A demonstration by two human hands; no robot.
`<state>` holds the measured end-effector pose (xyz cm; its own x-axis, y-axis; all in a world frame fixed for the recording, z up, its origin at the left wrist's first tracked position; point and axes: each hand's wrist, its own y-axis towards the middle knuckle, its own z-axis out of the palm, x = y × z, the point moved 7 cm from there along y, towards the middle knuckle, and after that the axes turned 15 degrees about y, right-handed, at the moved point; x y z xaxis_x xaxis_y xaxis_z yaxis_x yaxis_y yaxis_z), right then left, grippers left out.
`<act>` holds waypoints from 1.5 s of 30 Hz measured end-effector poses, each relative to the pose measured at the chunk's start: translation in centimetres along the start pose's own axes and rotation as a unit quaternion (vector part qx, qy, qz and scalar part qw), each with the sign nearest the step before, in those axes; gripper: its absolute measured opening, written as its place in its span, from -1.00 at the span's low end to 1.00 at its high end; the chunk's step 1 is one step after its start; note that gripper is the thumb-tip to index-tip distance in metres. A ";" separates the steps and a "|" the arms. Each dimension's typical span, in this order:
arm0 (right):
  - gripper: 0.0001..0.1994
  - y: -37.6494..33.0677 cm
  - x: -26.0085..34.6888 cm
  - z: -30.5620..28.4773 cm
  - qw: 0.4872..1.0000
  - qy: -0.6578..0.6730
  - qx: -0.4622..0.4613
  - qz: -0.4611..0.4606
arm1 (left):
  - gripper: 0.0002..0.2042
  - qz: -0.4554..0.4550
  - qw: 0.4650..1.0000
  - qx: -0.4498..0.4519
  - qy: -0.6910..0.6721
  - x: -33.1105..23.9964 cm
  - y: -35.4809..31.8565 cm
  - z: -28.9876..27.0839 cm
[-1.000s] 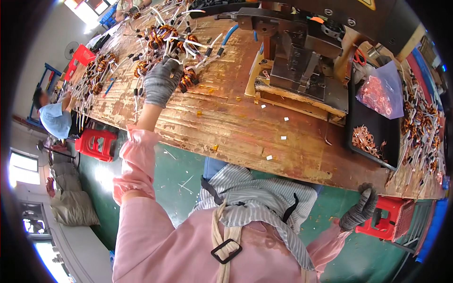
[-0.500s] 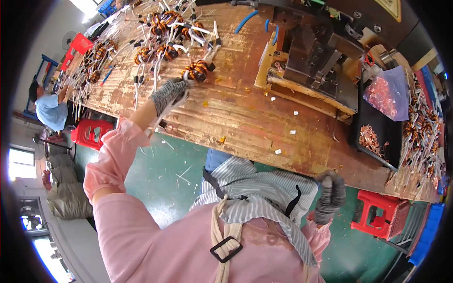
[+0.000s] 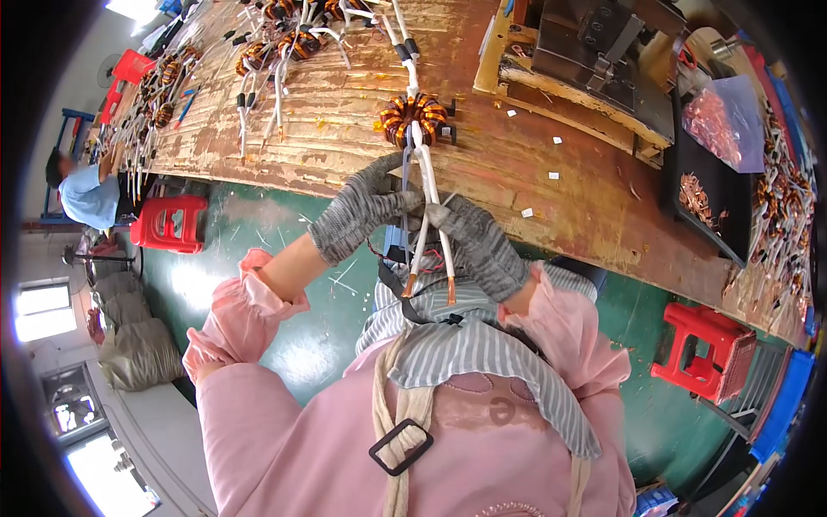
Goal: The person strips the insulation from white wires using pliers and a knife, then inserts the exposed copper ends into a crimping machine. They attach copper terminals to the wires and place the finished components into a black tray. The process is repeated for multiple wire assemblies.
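Note:
A copper-wound toroidal coil (image 3: 412,119) stands at the table's near edge, its white leads (image 3: 433,185) trailing toward me over the edge and ending in bare copper tips. More white leads with black sleeves run from its far side. My left hand (image 3: 366,209), in a grey knit glove, closes on the near leads from the left, thumb against them. From the right my gloved right hand (image 3: 484,244) pinches the same leads just below the table edge. Some of its fingers are hidden behind the leads.
Other coils (image 3: 297,45) with white leads lie at the far left. A metal press (image 3: 603,60) stands at the back right, beside a black tray (image 3: 735,241) with copper bits and a bag. Red stools (image 3: 702,349) stand by the table. A co-worker (image 3: 90,194) sits at far left.
My left hand has drawn the coil from the pile toward me and to the right. My right hand has come up from the lower right and now grips the leads.

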<state>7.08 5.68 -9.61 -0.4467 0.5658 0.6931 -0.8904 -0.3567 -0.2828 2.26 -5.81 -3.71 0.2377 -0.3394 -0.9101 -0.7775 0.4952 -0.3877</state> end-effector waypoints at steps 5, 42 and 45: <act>-0.76 -2.3 3.7 1.5 0.985 0.156 -0.047 0.052 | -0.47 0.055 0.945 -0.017 0.323 -2.5 0.5 -4.0; -0.73 -1.0 11.7 -5.6 0.793 -0.594 -0.016 -0.133 | -0.54 0.442 0.478 0.022 0.759 -13.1 3.8 2.9; -0.74 0.2 10.3 -7.3 0.891 -0.431 0.008 -0.143 | -0.60 0.406 0.507 0.011 0.760 -10.7 4.9 4.0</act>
<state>1.67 16.87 -7.33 0.0372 -0.1441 0.9889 -0.9523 -0.3049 -0.0086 -1.77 3.44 3.56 -0.8920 -0.2326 0.3876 -0.2486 0.9686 0.0090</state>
